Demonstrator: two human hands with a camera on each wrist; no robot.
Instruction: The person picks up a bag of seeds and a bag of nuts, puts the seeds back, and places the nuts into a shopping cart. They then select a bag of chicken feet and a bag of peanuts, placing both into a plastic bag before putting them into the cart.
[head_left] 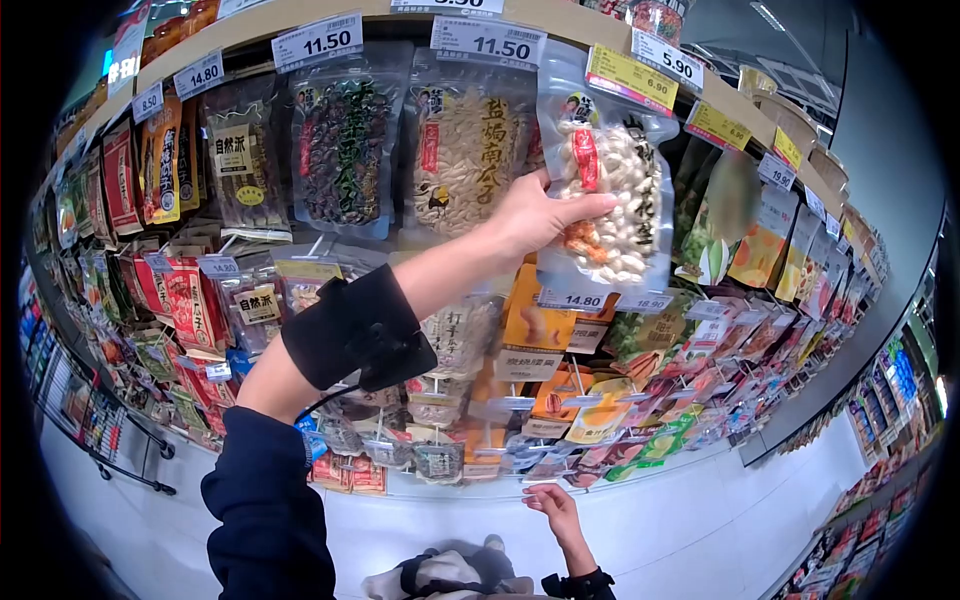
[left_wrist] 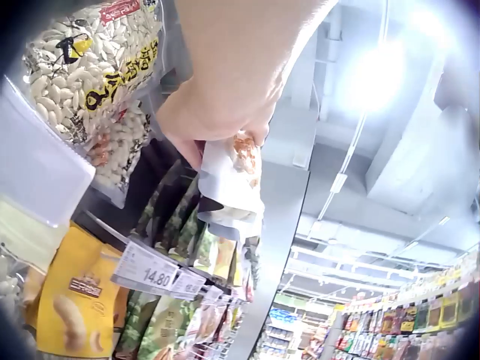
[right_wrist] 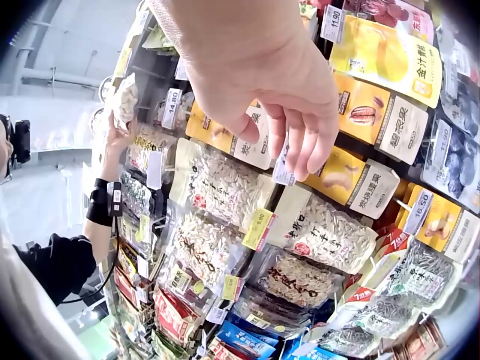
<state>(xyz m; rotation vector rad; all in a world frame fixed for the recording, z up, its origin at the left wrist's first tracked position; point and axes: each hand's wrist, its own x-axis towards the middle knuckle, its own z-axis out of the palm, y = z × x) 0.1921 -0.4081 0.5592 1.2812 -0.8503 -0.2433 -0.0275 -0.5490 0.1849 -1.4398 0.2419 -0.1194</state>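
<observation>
Cream-coloured peanuts [head_left: 628, 232] show through the pouch [head_left: 610, 180] the left hand [head_left: 533, 215] grips.

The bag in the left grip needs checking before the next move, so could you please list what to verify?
1. Left grip on the bag, thumb across its front: ok.
2. Printed front facing the head view: ok.
3. Right grip holding nothing, so probably available to help: ok.
4. Support beneath the bag's bottom edge: not ok; neither hand is under it.
5. Top unhooked: cannot tell; the yellow price tag overlaps it.
</observation>
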